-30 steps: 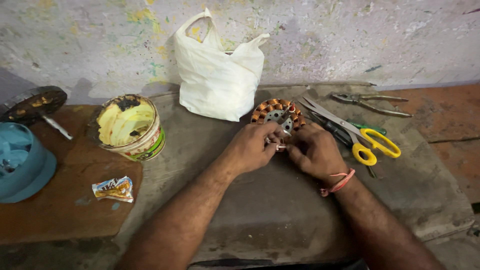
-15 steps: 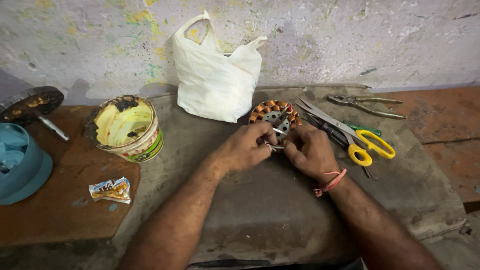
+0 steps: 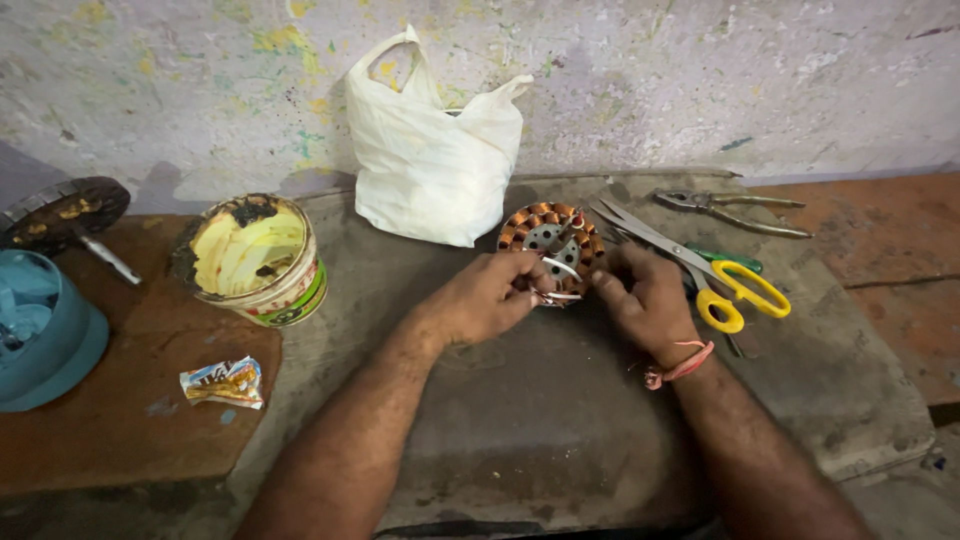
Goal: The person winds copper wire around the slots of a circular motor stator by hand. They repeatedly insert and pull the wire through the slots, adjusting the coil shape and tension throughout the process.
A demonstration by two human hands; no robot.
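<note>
Since the earlier frames little had changed: both hands stayed at the near edge of the stator (image 3: pixel 550 232), fingers only slightly shifted on the wires (image 3: pixel 556 294); the view itself had barely drifted. The left hand (image 3: pixel 488 296) was curled, its fingertips pinched on the thin leads, and the right hand (image 3: pixel 645 297), with a red thread band at the wrist, was likewise closed down on the same bunch from the other side.

Behind the stator stood a white plastic bag (image 3: pixel 430 160) against the paint-flecked wall. Yellow-handled scissors (image 3: pixel 700 270) lay just right of the right hand, partly hidden by it, and pliers (image 3: pixel 730 210) lay farther back. To the left sat a grimy tub (image 3: pixel 255 258) of yellowish paste, a crumpled wrapper (image 3: pixel 222 382), a blue plastic cover (image 3: pixel 40 335) and a dark rotor (image 3: pixel 60 215) on its shaft.

The stator lay flat on the grey worktop (image 3: pixel 560 420), a ring of copper-coloured coils round a pale metal core with holes; its near part was covered by the fingers.
</note>
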